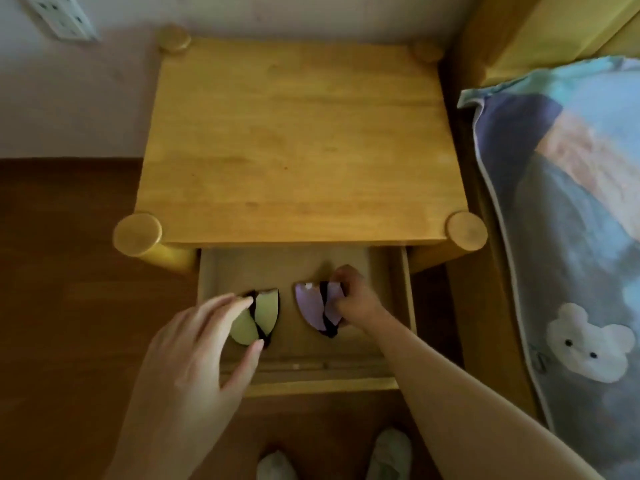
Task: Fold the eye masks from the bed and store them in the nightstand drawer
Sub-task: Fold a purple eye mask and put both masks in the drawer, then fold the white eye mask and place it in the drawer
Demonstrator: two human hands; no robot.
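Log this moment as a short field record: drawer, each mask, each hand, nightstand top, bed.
drawer: pulled open below the nightstand top
green mask: folded, lying at the left of the drawer
purple mask: folded, lying right of the green one, apart from it
left hand: fingers spread, fingertips on the green mask
right hand: fingers curled on the purple mask's right edge
nightstand top: bare wood, nothing on it
bed: at the right, covered by a patterned blanket; no masks visible on it

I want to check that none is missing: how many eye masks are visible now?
2, both folded inside the open drawer: a green eye mask at the left hand, a purple eye mask at the right hand. Others could be hidden.
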